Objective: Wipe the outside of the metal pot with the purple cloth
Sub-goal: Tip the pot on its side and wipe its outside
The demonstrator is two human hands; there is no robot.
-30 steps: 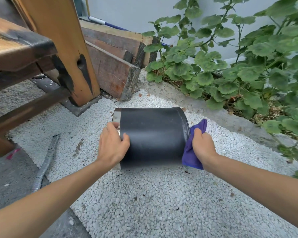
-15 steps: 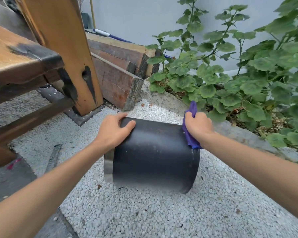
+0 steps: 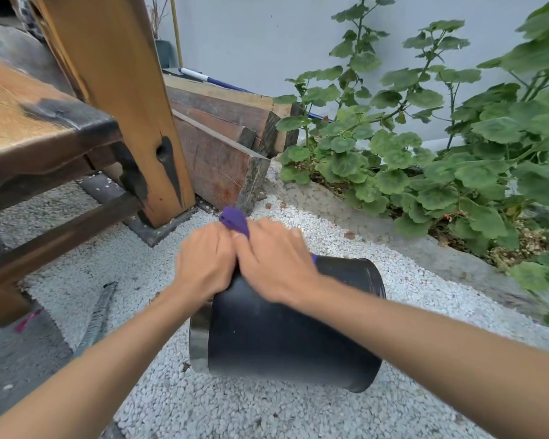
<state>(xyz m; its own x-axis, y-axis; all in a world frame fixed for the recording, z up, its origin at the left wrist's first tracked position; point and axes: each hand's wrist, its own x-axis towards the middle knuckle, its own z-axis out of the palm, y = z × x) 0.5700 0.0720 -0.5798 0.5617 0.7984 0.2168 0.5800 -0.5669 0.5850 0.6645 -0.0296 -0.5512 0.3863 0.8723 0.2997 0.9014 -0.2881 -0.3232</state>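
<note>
The metal pot (image 3: 286,337), black outside with a shiny steel band at its left rim, lies on its side on white gravel. My left hand (image 3: 205,264) presses on the pot's upper left side near the rim. My right hand (image 3: 274,264) lies right beside it on top of the pot, clutching the purple cloth (image 3: 235,221). A bunch of the cloth sticks out past the fingers and a small bit shows under the wrist. The two hands touch each other and are blurred by motion.
White gravel (image 3: 267,410) covers the ground. A wooden bench with a thick post (image 3: 124,99) stands at left, stacked timber beams (image 3: 222,147) behind it. Leafy plants (image 3: 441,166) fill a concrete-edged bed at right. A ribbed metal bar (image 3: 97,315) lies at left.
My right hand has swept the cloth from the pot's right end across the top to the left, meeting my left hand. The pot has tilted and sits lower in view.
</note>
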